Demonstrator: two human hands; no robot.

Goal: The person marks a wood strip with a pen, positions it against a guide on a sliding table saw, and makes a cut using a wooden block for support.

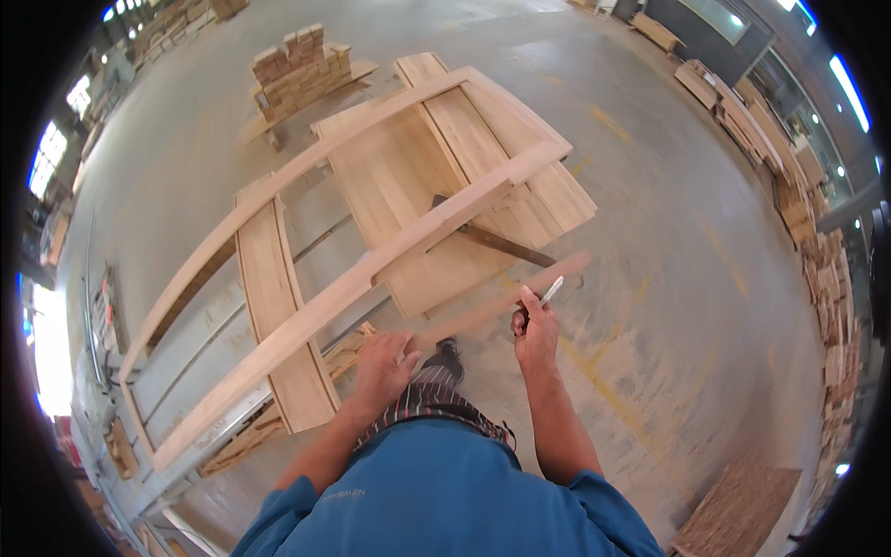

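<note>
My left hand [384, 367] is at one end of a thin wooden strip [480, 308], which is blurred; its fingers seem closed on that end. My right hand [536, 327] holds a slim pen-like tool with a pale tip [553, 289], near the strip's far part. Beyond the hands lies a large pale wooden frame [327, 304] with a rounded outline, resting across a wide wooden panel [390, 202] and narrower boards [268, 268]. A hammer [505, 245] with a dark head and wooden handle lies on the panel, partly under the frame's near rail.
A metal-railed bench [209, 435] carries the boards at the left. Stacked wood blocks [301, 73] stand beyond the frame. Timber piles [835, 334] line the right side, and a brown stack [739, 507] sits on the floor at the lower right.
</note>
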